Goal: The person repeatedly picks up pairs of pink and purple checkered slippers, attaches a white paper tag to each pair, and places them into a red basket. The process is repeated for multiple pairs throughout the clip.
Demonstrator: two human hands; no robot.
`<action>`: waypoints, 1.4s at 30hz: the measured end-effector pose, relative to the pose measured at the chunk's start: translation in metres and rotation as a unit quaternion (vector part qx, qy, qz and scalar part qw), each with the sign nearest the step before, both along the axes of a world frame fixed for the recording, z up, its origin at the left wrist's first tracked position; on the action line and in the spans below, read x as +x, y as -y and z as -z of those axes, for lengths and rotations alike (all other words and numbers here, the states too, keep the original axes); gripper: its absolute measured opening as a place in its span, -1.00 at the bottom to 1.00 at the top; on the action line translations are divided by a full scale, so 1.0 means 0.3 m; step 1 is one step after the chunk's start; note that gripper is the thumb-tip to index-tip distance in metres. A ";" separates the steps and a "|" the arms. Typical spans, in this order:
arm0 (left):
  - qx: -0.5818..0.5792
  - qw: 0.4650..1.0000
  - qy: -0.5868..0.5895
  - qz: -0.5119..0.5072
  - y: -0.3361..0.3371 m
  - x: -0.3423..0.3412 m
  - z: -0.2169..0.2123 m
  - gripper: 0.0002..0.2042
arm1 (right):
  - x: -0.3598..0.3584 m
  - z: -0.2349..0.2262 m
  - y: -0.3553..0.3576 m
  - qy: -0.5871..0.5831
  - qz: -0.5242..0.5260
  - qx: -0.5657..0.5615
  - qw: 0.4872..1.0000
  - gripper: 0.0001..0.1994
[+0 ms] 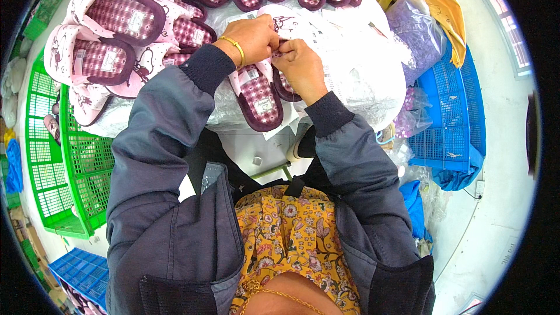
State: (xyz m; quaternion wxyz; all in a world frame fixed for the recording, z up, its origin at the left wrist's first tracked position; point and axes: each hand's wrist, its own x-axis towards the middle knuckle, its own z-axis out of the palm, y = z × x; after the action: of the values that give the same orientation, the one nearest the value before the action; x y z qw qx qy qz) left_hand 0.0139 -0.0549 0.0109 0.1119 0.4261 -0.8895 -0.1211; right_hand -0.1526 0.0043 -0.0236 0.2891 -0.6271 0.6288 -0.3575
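Slippers lay paired on the white cover, heels toward the person, just below the fingers. Left hand and right hand, the latter overlapping one slipper, pinched narrowly; whatever they held, I couldn't tell.

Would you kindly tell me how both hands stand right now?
Left hand: closed at the pink-and-burgundy slippers; exactly what it pinches is hidden.
Right hand: closed, close beside the left; what it pinches cannot be told.

The slipper is showing maroon-and-white checks (its edging is running darker), the jacket is looking grey-blue, and the shirt is displaying flowers on yellow.
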 end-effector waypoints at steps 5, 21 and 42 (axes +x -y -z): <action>-0.053 0.998 0.022 0.034 0.011 -0.012 0.007 -0.87 | 0.021 -0.019 -0.006 -0.034 0.032 0.009 0.999 -0.73; -0.154 0.969 0.172 0.091 -0.010 -0.102 -0.021 -0.91 | -0.025 0.019 0.012 -0.020 -0.028 -0.059 0.998 -0.75; -0.196 0.964 -0.173 0.049 -0.226 0.086 -0.099 -0.93 | -0.105 -0.011 -0.019 0.497 -0.115 0.054 0.859 -0.87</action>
State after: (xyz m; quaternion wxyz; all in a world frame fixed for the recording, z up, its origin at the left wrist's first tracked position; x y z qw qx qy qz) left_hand 0.0396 0.0128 0.0407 0.3392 0.3245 -0.8827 -0.0210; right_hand -0.1840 0.0100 -0.0203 0.6350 -0.4175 0.3438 -0.5516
